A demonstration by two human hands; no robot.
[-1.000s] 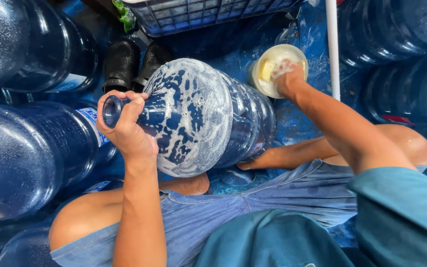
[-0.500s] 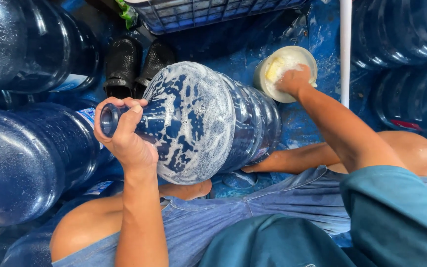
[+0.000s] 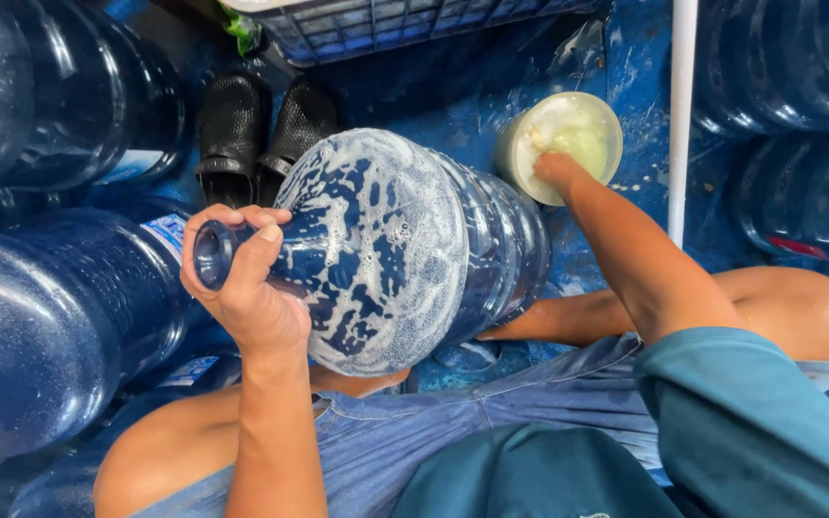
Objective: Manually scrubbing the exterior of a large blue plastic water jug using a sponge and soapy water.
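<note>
Soapy water jug (image 3: 405,249) lies lathered on its shoulder; left hand (image 3: 247,288) fingers wrap its neck, while right hand (image 3: 558,171) fingers, hidden, dip into the soap bowl (image 3: 582,125) beyond; rinsing remains.

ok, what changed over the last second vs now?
The right hand went from the near rim of the small pale bowl to reaching down into it, onto the yellowish stuff inside. Nothing was grabbed or let go. The left hand keeps its grip on the neck of the soapy blue water jug, which stays on its side across the lap; black sandals unmoved.
</note>
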